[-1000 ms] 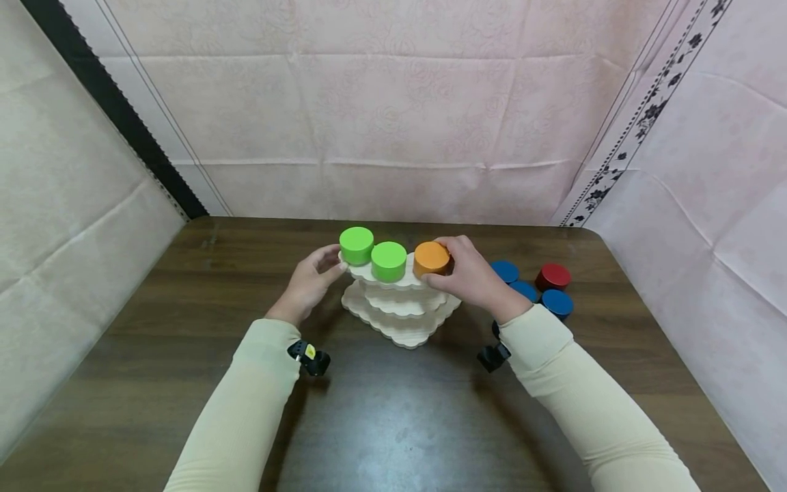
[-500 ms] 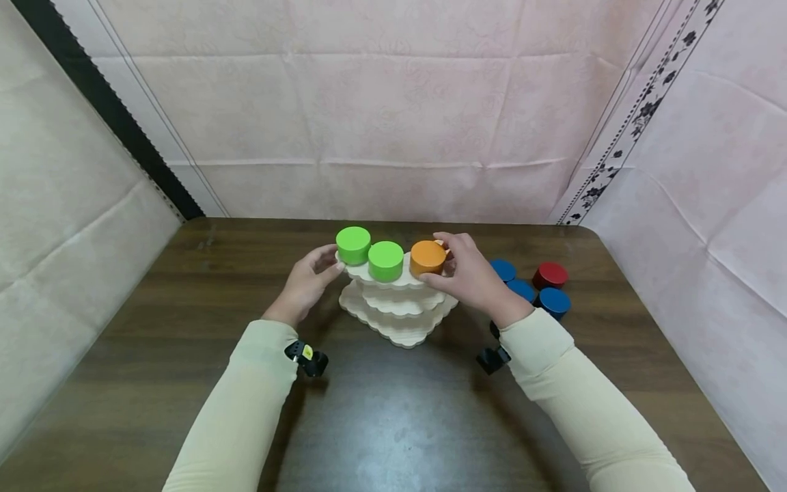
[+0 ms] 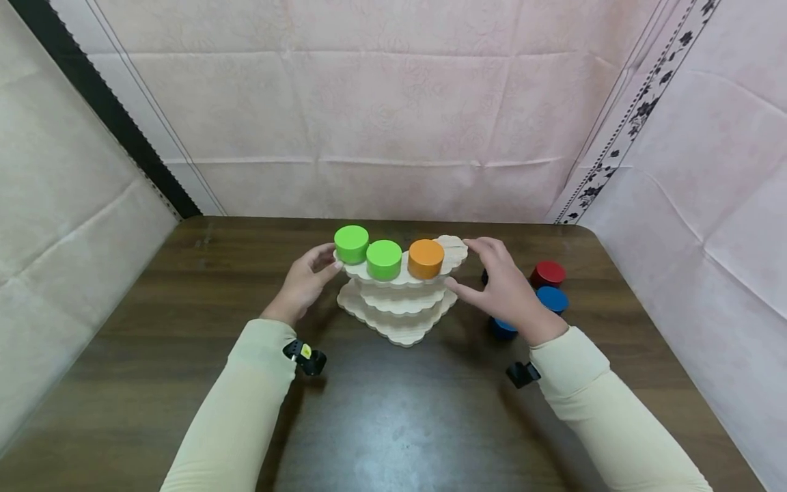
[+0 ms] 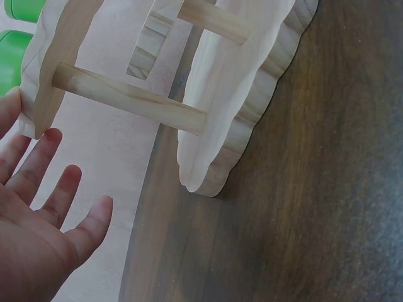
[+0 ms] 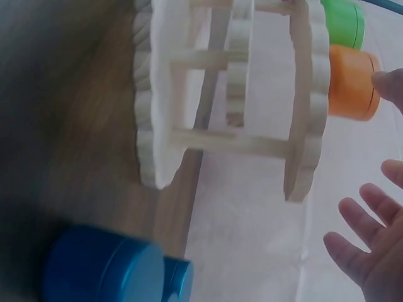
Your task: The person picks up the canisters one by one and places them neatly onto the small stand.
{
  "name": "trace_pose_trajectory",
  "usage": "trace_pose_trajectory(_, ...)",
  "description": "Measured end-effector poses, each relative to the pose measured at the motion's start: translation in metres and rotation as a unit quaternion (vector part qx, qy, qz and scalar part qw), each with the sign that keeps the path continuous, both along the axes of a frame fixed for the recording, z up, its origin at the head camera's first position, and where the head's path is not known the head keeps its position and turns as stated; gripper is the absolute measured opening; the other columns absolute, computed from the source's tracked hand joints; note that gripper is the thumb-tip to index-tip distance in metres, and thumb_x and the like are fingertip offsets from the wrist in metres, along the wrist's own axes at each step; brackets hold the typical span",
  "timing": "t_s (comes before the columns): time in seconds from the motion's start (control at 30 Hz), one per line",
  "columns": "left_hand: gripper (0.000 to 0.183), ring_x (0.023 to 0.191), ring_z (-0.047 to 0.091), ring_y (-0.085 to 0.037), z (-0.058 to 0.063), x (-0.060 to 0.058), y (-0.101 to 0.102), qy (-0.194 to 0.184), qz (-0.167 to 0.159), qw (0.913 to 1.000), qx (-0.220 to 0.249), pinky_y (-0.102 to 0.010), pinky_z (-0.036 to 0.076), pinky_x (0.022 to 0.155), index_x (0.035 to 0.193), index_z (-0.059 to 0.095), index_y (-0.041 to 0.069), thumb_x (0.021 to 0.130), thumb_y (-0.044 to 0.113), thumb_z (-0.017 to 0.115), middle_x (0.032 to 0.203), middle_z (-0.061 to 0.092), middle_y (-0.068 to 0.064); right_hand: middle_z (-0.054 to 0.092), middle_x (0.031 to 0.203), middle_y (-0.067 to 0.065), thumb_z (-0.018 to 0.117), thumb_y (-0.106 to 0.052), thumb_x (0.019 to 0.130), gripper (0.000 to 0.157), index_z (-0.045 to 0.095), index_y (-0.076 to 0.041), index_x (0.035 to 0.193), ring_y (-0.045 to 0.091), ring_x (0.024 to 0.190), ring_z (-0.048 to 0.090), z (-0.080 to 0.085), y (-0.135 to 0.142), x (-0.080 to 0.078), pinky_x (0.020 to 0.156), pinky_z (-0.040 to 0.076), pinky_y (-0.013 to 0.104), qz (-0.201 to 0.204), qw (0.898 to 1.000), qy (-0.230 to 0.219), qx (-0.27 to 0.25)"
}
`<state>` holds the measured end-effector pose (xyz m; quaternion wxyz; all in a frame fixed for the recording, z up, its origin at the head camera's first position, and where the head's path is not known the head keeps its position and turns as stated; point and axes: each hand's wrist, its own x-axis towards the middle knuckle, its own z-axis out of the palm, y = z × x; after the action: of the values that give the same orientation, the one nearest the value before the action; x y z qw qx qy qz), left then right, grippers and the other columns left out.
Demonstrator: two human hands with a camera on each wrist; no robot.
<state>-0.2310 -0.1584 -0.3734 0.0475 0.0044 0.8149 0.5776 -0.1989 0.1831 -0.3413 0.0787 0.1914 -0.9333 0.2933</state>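
A pale wooden tiered stand (image 3: pixel 408 326) with scalloped edges and dowel posts (image 4: pixel 129 97) stands on the table. My left hand (image 3: pixel 306 281) pinches the left end of its top tier, thumb above and fingertips below; the other fingers (image 4: pixel 94 229) spread loosely. Two green round canisters (image 3: pixel 352 244) and an orange round canister (image 3: pixel 425 260) sit in a row on that tier. Near the tier's right end, my right hand (image 3: pixel 505 285) is spread and holds nothing. In the right wrist view, its thumb (image 5: pixel 391 87) overlaps the orange canister's lid.
Right of the stand are a red canister (image 3: pixel 548 273) and blue canisters (image 3: pixel 552 298), partly covered by the right hand and forearm. The brown table (image 3: pixel 393 424) ends in front of a pale cloth backdrop (image 3: pixel 393 123).
My right hand has let go of the orange canister, spread its fingers and drawn back to the right. The orange canister stays on the top tier; my left hand keeps its hold.
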Motion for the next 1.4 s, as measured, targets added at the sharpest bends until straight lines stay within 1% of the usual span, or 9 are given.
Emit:
trace_pose_trajectory(0.17,0.054,0.138,0.035,-0.030,-0.001,0.000,-0.001,-0.001,0.001,1.0000,0.001,-0.049,0.033,0.110,0.147,0.038,0.013,0.099,0.025,0.057,0.147,0.042,-0.013,0.029,0.149,0.018,0.073,-0.037,0.085,0.077,0.036,-0.007,0.146,0.035,0.132,0.034,-0.007,0.014,0.005,0.099,0.042,0.058,-0.007,1.000,0.000,0.009)
trace_pose_trajectory(0.27,0.054,0.138,0.035,-0.030,-0.001,0.000,-0.001,-0.001,0.000,1.0000,-0.001,-0.049,0.032,0.110,0.148,0.038,0.013,0.099,0.025,0.057,0.147,0.042,-0.012,0.028,0.149,0.020,0.073,-0.036,0.086,0.077,0.036,-0.006,0.146,0.037,0.132,0.034,-0.013,0.023,0.009,0.098,0.042,0.059,-0.016,1.000,-0.011,0.013)
trace_pose_trajectory(0.43,0.054,0.139,0.035,-0.030,-0.001,0.000,0.000,0.000,-0.001,1.0000,-0.002,-0.049,0.033,0.110,0.148,0.038,0.013,0.098,0.026,0.057,0.147,0.042,-0.013,0.029,0.148,0.022,0.072,-0.039,0.086,0.078,0.036,-0.006,0.146,0.039,0.132,0.033,-0.023,0.038,0.016,0.099,0.040,0.061,-0.034,0.999,-0.030,0.014)
trace_pose_trajectory(0.63,0.054,0.139,0.034,-0.030,0.000,0.000,0.000,-0.002,0.000,1.0000,-0.004,-0.050,0.033,0.110,0.148,0.038,0.014,0.099,0.026,0.056,0.148,0.041,-0.012,0.030,0.147,0.022,0.073,-0.037,0.086,0.078,0.036,-0.004,0.146,0.041,0.131,0.033,-0.029,0.051,0.024,0.096,0.042,0.062,-0.037,0.998,-0.040,0.010)
trace_pose_trajectory(0.77,0.054,0.139,0.034,-0.030,0.000,0.000,-0.001,-0.002,-0.002,1.0000,-0.004,-0.050,0.032,0.110,0.148,0.038,0.013,0.099,0.027,0.056,0.148,0.041,-0.012,0.032,0.145,0.022,0.073,-0.037,0.086,0.078,0.036,-0.003,0.145,0.041,0.129,0.034,-0.032,0.058,0.029,0.095,0.043,0.063,-0.041,0.998,-0.040,0.010)
trace_pose_trajectory(0.9,0.054,0.139,0.033,-0.030,0.000,0.000,-0.001,-0.004,-0.002,1.0000,-0.006,-0.050,0.032,0.110,0.148,0.038,0.013,0.099,0.028,0.056,0.148,0.041,-0.012,0.031,0.145,0.024,0.072,-0.036,0.086,0.077,0.036,-0.002,0.145,0.042,0.130,0.033,-0.037,0.063,0.033,0.097,0.040,0.064,-0.047,0.998,-0.046,0.010)
trace_pose_trajectory(1.1,0.054,0.139,0.034,-0.030,0.001,0.000,0.000,0.000,-0.004,1.0000,-0.007,-0.050,0.032,0.110,0.148,0.038,0.013,0.099,0.027,0.056,0.148,0.041,-0.012,0.032,0.145,0.024,0.070,-0.042,0.087,0.078,0.036,-0.001,0.145,0.042,0.132,0.032,-0.043,0.069,0.037,0.101,0.036,0.064,-0.058,0.996,-0.074,0.001)
trace_pose_trajectory(1.23,0.054,0.139,0.034,-0.030,0.000,0.000,0.000,-0.002,-0.003,0.9999,-0.010,-0.050,0.033,0.110,0.148,0.037,0.013,0.099,0.027,0.056,0.147,0.042,-0.012,0.031,0.146,0.024,0.068,-0.046,0.087,0.081,0.034,-0.002,0.146,0.042,0.131,0.033,-0.046,0.072,0.039,0.100,0.037,0.063,-0.070,0.993,-0.094,-0.006)
trace_pose_trajectory(1.4,0.055,0.138,0.034,-0.030,0.001,-0.001,-0.001,-0.002,-0.002,0.9999,-0.015,-0.049,0.033,0.110,0.148,0.037,0.014,0.099,0.028,0.056,0.146,0.043,-0.012,0.033,0.143,0.025,0.068,-0.049,0.087,0.084,0.033,0.001,0.145,0.043,0.127,0.036,-0.045,0.075,0.043,0.099,0.039,0.062,-0.083,0.991,-0.105,-0.006)
